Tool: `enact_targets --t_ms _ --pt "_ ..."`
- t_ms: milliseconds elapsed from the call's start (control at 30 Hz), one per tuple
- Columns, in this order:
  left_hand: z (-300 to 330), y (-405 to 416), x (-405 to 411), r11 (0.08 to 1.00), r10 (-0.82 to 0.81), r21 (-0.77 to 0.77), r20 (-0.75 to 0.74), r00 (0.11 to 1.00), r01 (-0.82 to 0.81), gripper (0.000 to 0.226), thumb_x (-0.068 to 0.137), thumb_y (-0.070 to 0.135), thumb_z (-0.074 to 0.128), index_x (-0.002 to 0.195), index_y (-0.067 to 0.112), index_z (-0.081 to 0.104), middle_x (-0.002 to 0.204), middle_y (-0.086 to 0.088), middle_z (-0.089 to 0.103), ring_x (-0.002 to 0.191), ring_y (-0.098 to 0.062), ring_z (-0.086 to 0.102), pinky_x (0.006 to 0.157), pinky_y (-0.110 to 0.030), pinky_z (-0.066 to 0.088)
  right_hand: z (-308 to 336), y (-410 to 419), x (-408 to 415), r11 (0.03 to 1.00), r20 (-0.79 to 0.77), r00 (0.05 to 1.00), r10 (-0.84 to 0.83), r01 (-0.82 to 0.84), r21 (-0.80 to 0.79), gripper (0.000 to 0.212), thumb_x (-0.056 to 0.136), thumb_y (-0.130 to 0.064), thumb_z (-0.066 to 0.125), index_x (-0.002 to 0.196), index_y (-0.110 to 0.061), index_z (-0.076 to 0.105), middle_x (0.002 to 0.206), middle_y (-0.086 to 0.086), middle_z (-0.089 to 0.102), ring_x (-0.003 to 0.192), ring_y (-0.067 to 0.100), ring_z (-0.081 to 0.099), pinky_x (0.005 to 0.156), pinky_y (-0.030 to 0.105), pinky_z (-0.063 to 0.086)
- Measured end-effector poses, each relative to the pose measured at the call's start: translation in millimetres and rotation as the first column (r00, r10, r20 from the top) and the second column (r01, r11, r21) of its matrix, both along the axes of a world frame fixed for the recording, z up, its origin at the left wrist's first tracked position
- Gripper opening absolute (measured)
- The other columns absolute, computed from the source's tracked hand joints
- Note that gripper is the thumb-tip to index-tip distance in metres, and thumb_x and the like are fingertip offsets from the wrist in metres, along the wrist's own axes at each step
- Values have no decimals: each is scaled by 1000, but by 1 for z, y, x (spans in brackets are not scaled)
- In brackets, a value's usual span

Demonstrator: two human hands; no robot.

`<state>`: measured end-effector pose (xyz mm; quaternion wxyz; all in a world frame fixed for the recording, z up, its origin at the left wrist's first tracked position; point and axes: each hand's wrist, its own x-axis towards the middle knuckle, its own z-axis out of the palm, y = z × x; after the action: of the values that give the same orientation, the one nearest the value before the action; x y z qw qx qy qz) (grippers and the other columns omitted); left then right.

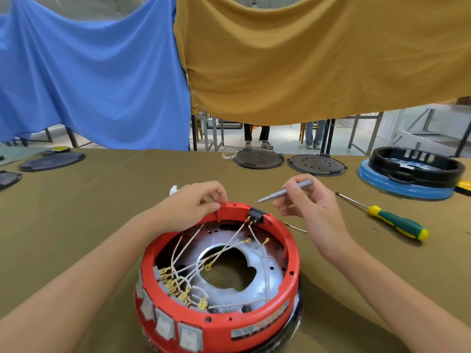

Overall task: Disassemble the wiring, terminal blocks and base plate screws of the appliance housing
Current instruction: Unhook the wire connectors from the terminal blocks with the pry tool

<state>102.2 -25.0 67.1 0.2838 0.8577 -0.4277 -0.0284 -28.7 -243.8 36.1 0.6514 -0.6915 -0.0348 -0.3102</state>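
1. The red housing (219, 276) sits nearest on the surface (102, 212), its lower edge cut off by the frame.
2. White wires (229, 243) cross its open middle; the brass terminals (178, 284) blur together.
3. The left hand (193, 203) grips the far rim, fingertips hidden.
4. The right hand (308, 200) pinches a grey screwdriver (285, 191) with curled fingers, above bare cloth.
5. A green screwdriver (392, 220) lies apart, right.
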Motion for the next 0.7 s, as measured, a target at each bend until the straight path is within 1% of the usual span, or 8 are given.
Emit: enact_targets --t_ms 100,167,233,300,367,467,600,700 --pt "0 -1 1 996 18 86 53 998 -23 14 98 19 55 96 33 54 99 14 66 92 -2 62 85 -28 48 -4 6 0 999 28 1000 -9 11 -50 12 100 -14 55 94 -4 59 79 14 71 75 21 70 75 34 61" --pt "-3 -2 0 989 26 143 62 998 -35 15 99 18 49 101 33 48 98 14 63 87 -4 58 79 -26 46 -6 8 0 994 35 999 -19 23 -111 13 100 -14 54 94 -3 58 81 14 70 77 21 71 74 33 60" --pt "-7 -3 -3 989 34 138 70 997 -43 22 100 12 42 101 34 44 90 13 61 76 -4 53 74 -31 45 -8 9 -1 979 31 999 -38 44 -199 16 100 -23 55 93 -8 59 81 7 70 78 19 72 74 36 60" --pt "-9 -2 -6 992 44 116 97 994 -56 27 100 10 39 100 37 42 89 12 60 73 -4 51 80 -37 47 -9 11 -2 953 35 998 -55 63 -295 19 98 -33 54 92 -15 59 81 -1 70 80 16 72 75 39 59" --pt "-8 0 -6 995 22 98 66 998 -28 28 100 11 41 99 38 45 93 14 63 80 -4 55 87 -42 47 -10 13 -3 936 53 996 -69 83 -342 18 98 -37 53 91 -20 58 81 -5 71 81 13 72 74 41 58" --pt "-3 1 -8 996 -13 83 -9 1000 14 26 99 9 45 102 34 51 104 8 66 99 -20 62 94 -48 46 -11 14 -3 944 73 996 -58 78 -321 18 97 -37 52 90 -20 56 80 -6 70 81 14 73 75 41 59" --pt "2 -3 -15 998 -44 40 -54 998 46 14 95 14 55 101 27 56 102 4 67 98 -17 63 96 -45 47 -13 16 -3 930 93 994 -63 92 -355 21 100 -37 52 89 -19 55 80 -11 70 80 11 73 73 41 59" --pt "-1 -9 -27 999 -32 1 -24 999 32 2 92 27 62 94 27 63 111 7 57 106 -9 56 103 -39 41 -13 16 -4 924 124 989 -77 118 -365 23 100 -41 52 88 -22 54 79 -9 69 77 12 73 71 45 58"
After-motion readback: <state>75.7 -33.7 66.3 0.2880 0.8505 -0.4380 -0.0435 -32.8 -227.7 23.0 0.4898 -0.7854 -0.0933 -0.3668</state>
